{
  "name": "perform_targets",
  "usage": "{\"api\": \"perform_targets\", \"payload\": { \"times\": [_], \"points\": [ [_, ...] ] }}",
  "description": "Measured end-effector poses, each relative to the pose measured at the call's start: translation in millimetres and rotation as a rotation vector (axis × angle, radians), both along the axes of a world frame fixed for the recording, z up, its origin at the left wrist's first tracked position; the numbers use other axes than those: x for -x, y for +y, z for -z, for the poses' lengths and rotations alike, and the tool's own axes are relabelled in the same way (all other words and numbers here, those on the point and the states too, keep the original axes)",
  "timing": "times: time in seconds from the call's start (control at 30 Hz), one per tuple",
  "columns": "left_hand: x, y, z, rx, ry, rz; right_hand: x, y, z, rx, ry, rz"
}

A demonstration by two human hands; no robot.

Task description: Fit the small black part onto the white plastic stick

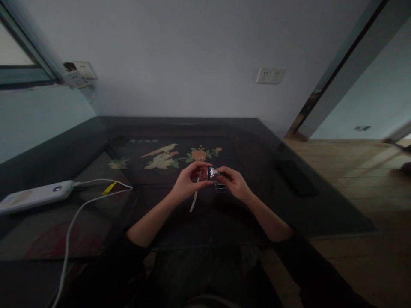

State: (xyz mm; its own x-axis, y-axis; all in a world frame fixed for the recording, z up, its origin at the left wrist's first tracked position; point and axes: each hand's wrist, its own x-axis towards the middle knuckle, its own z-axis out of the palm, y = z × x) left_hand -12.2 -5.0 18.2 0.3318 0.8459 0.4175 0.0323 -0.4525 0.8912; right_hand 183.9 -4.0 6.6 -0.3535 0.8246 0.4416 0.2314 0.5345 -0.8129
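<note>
Above the dark table, both of my hands meet at a small shiny silver-and-black piece (212, 173), whose exact kind I cannot make out. My left hand (189, 180) pinches its left side between thumb and fingers. On its right side, the fingertips of my right hand (235, 182) close around a narrow silver part. A thin white strip (193, 202), perhaps a cord, hangs down beside my left thumb. Just under the right fingers shows a small dark slatted piece (220, 187); whether it is held or lies on the table is unclear.
A white power bank (37, 196) lies at the left, its white cable (84, 205) carrying a yellow tag (109, 188). On the right rests a flat black object (297, 178). The glossy table (257, 141) has a bird-and-flower picture. Wall sockets (270, 76) are behind.
</note>
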Motion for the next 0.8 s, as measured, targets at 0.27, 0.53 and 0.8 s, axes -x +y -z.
{"api": "perform_targets", "payload": {
  "times": [0.27,0.53,0.8],
  "points": [
    [-1.2,-4.9,-5.8,0.011,-0.017,-0.009,1.8,-2.5,-1.4,-0.031,-0.028,-0.004],
    [-2.0,-5.3,-5.3,0.025,-0.047,-0.016,1.7,-1.7,-0.4,-0.033,-0.026,-0.005],
    [-2.1,-5.8,-5.4,0.046,-0.072,-0.028,1.9,-2.2,-0.6,-0.031,-0.020,-0.020]
  ]
}}
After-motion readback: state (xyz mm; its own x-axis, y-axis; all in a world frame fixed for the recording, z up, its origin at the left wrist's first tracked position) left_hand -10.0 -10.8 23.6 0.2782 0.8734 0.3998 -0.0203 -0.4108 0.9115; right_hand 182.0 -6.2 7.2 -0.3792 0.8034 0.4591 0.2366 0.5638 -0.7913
